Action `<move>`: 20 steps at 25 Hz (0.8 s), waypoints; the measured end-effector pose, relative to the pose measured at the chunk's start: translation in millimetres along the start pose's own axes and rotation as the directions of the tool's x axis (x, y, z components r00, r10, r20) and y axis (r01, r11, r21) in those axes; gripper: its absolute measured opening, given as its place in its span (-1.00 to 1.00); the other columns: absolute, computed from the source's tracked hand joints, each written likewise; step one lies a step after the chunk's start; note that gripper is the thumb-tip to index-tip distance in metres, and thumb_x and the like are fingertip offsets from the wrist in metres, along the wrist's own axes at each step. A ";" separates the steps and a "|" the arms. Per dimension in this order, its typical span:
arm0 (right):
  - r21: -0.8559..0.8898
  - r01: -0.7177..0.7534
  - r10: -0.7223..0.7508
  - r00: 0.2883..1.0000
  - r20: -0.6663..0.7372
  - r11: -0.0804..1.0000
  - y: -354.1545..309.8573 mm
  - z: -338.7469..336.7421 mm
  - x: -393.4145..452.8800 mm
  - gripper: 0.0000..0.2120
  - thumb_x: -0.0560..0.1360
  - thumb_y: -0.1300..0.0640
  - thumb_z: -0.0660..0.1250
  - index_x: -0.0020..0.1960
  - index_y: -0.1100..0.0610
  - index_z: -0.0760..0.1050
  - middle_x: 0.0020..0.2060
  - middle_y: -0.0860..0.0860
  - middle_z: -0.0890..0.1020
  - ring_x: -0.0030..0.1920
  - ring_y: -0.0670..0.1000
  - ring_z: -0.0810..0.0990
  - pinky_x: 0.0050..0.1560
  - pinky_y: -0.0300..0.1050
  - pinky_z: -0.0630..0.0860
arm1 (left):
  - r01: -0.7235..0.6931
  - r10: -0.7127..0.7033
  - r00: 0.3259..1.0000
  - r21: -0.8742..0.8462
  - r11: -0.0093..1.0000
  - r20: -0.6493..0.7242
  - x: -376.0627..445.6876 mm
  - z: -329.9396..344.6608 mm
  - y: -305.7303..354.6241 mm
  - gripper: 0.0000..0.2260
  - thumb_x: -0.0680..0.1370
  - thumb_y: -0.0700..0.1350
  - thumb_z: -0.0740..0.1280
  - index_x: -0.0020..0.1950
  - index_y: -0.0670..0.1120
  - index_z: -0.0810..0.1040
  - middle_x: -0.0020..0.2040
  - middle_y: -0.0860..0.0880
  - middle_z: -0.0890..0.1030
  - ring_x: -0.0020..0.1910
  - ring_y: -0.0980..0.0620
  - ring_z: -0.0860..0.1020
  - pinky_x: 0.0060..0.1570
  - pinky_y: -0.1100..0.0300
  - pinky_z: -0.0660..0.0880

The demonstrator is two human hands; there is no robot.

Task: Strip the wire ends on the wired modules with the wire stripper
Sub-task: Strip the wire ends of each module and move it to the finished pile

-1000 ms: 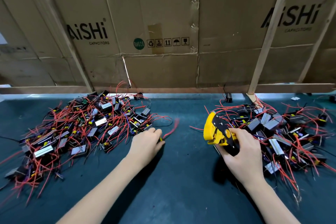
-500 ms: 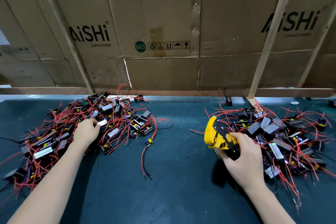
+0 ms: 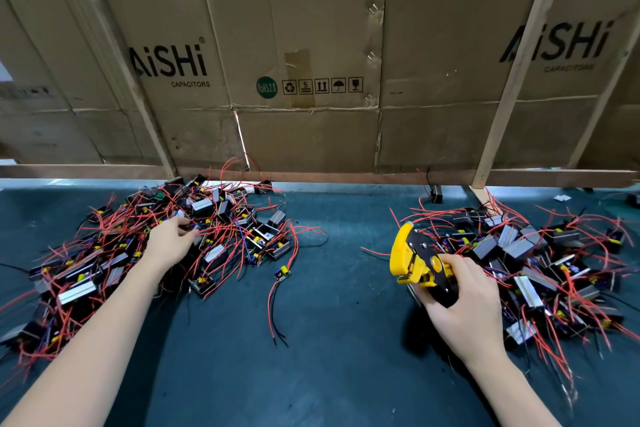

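A heap of wired modules (image 3: pixel 114 253), small black and silver blocks with red and black leads, covers the left of the dark mat. My left hand (image 3: pixel 169 241) is deep in this heap, thumb and fingertips pinching a small module (image 3: pixel 196 227) among the wires. One module (image 3: pixel 282 272) lies alone beside the heap, its red and black wires trailing toward me. My right hand (image 3: pixel 467 302) grips the handles of the yellow and black wire stripper (image 3: pixel 415 258), jaws pointing up and left, next to a second heap of modules (image 3: pixel 540 263) on the right.
A cardboard wall (image 3: pixel 311 62) on wooden battens closes off the back of the bench, with a wooden rail (image 3: pixel 346 177) along its foot. The dark green mat (image 3: pixel 329 340) lies between the two heaps. A stray black module (image 3: pixel 436 192) sits under the rail.
My left hand let go of a module at the heap's right edge, where it now lies with its wires trailing, then moved back into the left heap. The right hand and stripper hardly moved.
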State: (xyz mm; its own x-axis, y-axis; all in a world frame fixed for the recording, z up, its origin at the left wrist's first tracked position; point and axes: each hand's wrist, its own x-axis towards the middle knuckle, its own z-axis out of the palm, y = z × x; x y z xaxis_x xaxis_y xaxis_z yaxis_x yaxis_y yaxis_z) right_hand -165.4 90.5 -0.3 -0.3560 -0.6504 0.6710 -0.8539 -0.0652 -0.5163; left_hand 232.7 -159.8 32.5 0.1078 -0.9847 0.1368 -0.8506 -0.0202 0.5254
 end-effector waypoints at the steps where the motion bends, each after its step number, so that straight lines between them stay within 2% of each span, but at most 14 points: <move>1: 0.004 0.000 0.000 1.000 0.000 1.000 0.2 0.0 0.5 -0.62 0.23 0.19 0.65 -0.06 0.16 0.55 -0.24 0.00 0.56 -0.21 0.17 0.56 -0.14 0.19 0.48 | -0.011 0.009 0.999 -0.032 0.999 -0.044 -2.9 -1.6 -0.7 -0.68 0.56 -0.12 0.39 0.26 -0.25 0.53 0.10 -0.24 0.63 0.11 -0.23 0.56 0.10 0.01 0.44; 2: 0.005 0.003 -0.003 1.000 -0.001 1.000 0.6 0.2 0.6 -0.62 0.23 0.19 0.65 -0.05 0.16 0.55 -0.24 0.00 0.57 -0.20 0.17 0.56 -0.14 0.19 0.48 | -0.041 0.037 0.994 -0.035 0.999 -0.100 -6.1 -2.8 -2.2 -0.72 0.54 -0.13 0.41 0.21 -0.22 0.56 0.09 -0.22 0.63 0.09 -0.23 0.57 0.09 0.00 0.46; 4: -0.001 0.014 -0.014 1.000 0.000 1.000 1.6 1.1 -0.1 -0.61 0.23 0.19 0.66 -0.05 0.16 0.55 -0.22 0.01 0.57 -0.19 0.18 0.57 -0.13 0.18 0.47 | -0.086 0.089 0.986 0.027 0.996 -0.140 -12.7 -4.6 -3.9 -0.91 0.50 -0.08 0.45 -0.07 -0.09 0.64 -0.09 -0.11 0.67 -0.04 -0.16 0.60 -0.08 0.05 0.51; 6: -0.011 0.018 -0.017 1.000 0.006 1.000 1.6 2.0 -1.2 -0.61 0.24 0.17 0.65 -0.04 0.14 0.55 -0.21 0.01 0.58 -0.17 0.18 0.57 -0.10 0.14 0.44 | -0.065 0.070 0.997 0.132 0.989 -0.037 -18.9 -6.4 2.3 -0.81 0.50 0.05 0.43 -0.24 -0.01 0.65 -0.29 -0.03 0.62 -0.15 -0.11 0.59 -0.21 0.13 0.47; 8: -0.014 0.019 -0.019 1.000 0.011 1.000 0.8 2.6 -1.4 -0.63 0.27 0.14 0.64 -0.04 0.13 0.54 -0.22 -0.01 0.57 -0.18 0.17 0.55 -0.10 0.09 0.41 | -0.002 -0.004 1.000 0.187 0.982 0.030 -21.5 -7.5 10.8 -0.70 0.50 0.17 0.39 -0.27 -0.02 0.68 -0.42 0.01 0.55 -0.23 -0.09 0.55 -0.26 0.17 0.42; 11: -0.020 0.017 -0.017 1.000 0.013 1.000 0.6 1.5 -1.1 -0.63 0.25 0.16 0.65 -0.06 0.13 0.54 -0.25 -0.01 0.55 -0.21 0.17 0.54 -0.13 0.10 0.43 | 0.052 -0.062 0.998 0.252 0.966 0.033 -25.0 -5.8 21.9 -0.68 0.47 0.20 0.41 -0.31 -0.01 0.65 -0.34 0.03 0.59 -0.16 -0.09 0.58 -0.16 0.17 0.49; 14: -0.019 0.013 -0.013 1.000 0.005 1.000 0.4 0.3 -2.0 -0.61 0.23 0.18 0.66 -0.06 0.15 0.54 -0.24 0.01 0.56 -0.21 0.18 0.55 -0.12 0.15 0.46 | 0.062 -0.028 0.993 0.312 0.948 -0.114 -30.5 -11.1 32.6 -0.75 0.46 0.09 0.43 -0.30 -0.06 0.64 -0.27 -0.06 0.61 -0.14 -0.16 0.59 -0.18 0.16 0.47; 16: -0.020 0.009 -0.009 1.000 -0.004 1.000 0.4 0.3 -1.3 -0.61 0.23 0.18 0.66 -0.06 0.15 0.54 -0.25 0.01 0.55 -0.21 0.18 0.55 -0.12 0.13 0.45 | 0.021 0.049 0.958 0.243 0.970 -0.281 -32.9 -22.2 47.0 -0.74 0.49 0.03 0.41 -0.28 -0.14 0.62 -0.29 -0.14 0.61 -0.19 -0.22 0.58 -0.23 0.12 0.43; 18: -0.024 0.012 -0.012 1.000 -0.006 1.000 0.9 1.3 -0.5 -0.62 0.25 0.16 0.65 -0.05 0.15 0.54 -0.24 0.02 0.56 -0.20 0.18 0.55 -0.11 0.11 0.43 | -0.100 0.123 0.878 0.075 0.992 -0.462 -38.4 -38.3 66.6 -0.78 0.52 0.00 0.39 -0.14 -0.17 0.63 -0.22 -0.16 0.63 -0.14 -0.24 0.58 -0.19 0.06 0.42; 20: -0.018 0.016 -0.016 1.000 0.000 1.000 0.3 1.9 -1.0 -0.63 0.27 0.14 0.64 -0.04 0.15 0.54 -0.22 0.01 0.57 -0.18 0.17 0.56 -0.10 0.12 0.44 | -0.294 0.150 0.826 -0.187 0.937 -0.543 -51.8 -51.7 88.8 -0.81 0.55 -0.03 0.36 0.05 -0.13 0.61 -0.15 -0.05 0.63 -0.11 -0.05 0.58 -0.10 0.14 0.42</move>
State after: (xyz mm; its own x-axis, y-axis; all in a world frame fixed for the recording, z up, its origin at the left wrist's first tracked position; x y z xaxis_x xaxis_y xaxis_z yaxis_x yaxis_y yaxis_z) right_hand -164.6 89.7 -2.1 -0.3423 -0.6496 0.6789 -0.8663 -0.0617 -0.4957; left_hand 178.1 -101.7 115.6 0.2405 -0.7228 0.6479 -0.7326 0.3027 0.6097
